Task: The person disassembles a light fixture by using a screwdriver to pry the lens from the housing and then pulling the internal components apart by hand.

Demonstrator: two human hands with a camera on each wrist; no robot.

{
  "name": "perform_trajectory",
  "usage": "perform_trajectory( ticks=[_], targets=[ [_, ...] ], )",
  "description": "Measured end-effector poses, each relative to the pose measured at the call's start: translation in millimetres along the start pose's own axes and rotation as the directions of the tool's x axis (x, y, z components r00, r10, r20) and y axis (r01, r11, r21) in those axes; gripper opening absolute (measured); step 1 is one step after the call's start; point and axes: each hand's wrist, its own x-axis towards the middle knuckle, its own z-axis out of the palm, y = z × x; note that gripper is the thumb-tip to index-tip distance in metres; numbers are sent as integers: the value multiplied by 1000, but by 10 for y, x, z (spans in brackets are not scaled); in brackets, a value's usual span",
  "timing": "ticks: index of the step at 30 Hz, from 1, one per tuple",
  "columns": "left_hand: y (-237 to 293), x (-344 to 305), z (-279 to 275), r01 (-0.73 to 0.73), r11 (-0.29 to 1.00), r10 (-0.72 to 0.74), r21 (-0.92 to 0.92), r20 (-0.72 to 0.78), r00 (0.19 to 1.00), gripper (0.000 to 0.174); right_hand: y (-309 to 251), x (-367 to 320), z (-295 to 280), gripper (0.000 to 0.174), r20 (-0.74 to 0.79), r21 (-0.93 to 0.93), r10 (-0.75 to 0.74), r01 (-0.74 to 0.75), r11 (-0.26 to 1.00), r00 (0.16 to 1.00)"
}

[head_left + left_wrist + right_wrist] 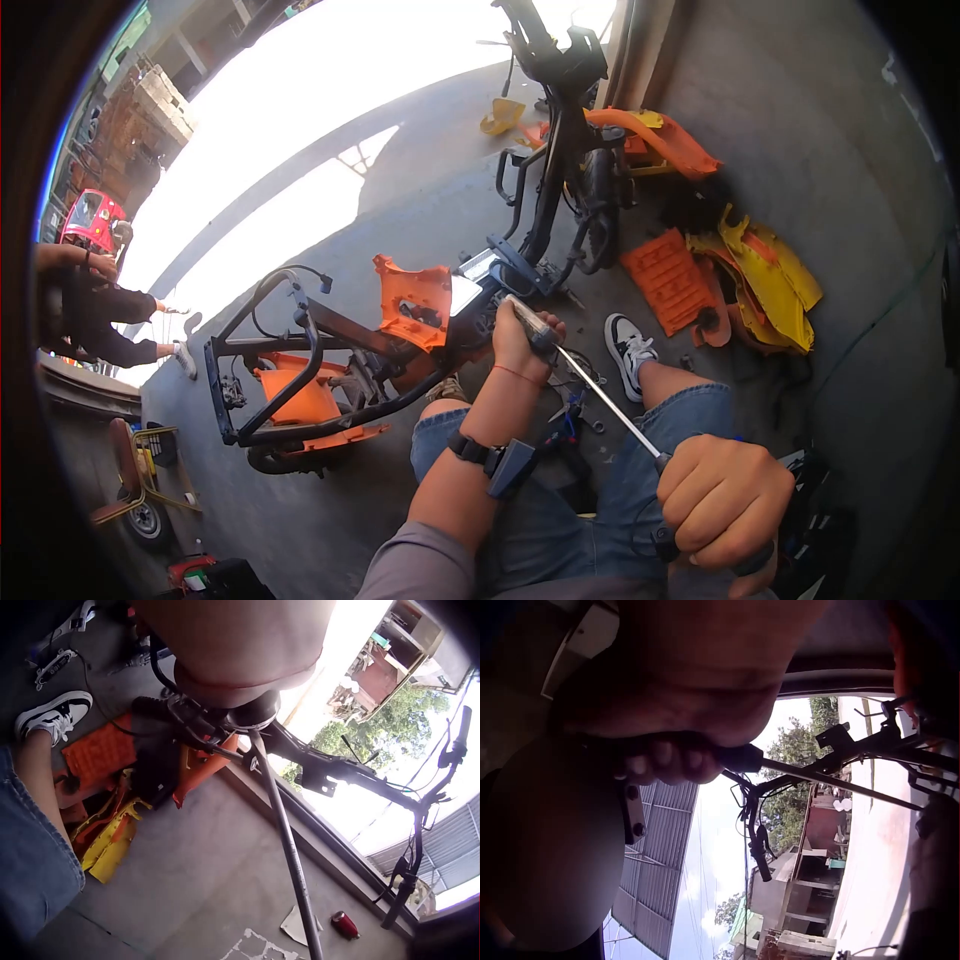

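Observation:
In the head view my left hand (520, 348) is curled round a metal and dark cylindrical part (532, 322) beside the scooter frame (375, 410). A long thin metal shaft (612, 403) runs from that part down to my right hand (725, 500), which grips the dark handle at its near end. The right wrist view shows fingers (667, 761) wrapped round this handle, with the shaft (840, 784) leading away. The left wrist view has the shaft (283, 832) crossing down the frame from below my wrist; the exact contact at its far end is hidden.
Orange panels (662, 280) and yellow panels (775, 280) lie on the floor at right. Small tools (570, 412) are between the legs. An orange cover (415, 300) rests on the frame. At the left are a person (95, 310), a chair (128, 460) and a wheel (150, 522).

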Motion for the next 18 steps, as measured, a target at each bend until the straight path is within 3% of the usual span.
perform_trajectory(
  ticks=[7,9,13,15,18],
  targets=[
    [88,79,-2,-14,992,11,-126,-22,1000,44,157,4,143,15,1,-51,-13,13,999,1000],
    [79,80,31,-55,992,54,-117,-16,998,44,169,1,203,40,33,-225,70,-61,972,997],
    [141,129,-7,-49,992,51,-113,9,999,49,198,30,197,37,3,-143,-96,95,985,995],
    [156,124,-11,-45,992,45,-117,-1,999,50,149,61,202,37,-5,-181,-103,101,978,995],
    [166,99,14,-38,995,47,-88,103,994,50,138,55,160,38,9,-219,-83,83,972,996]
  ],
)
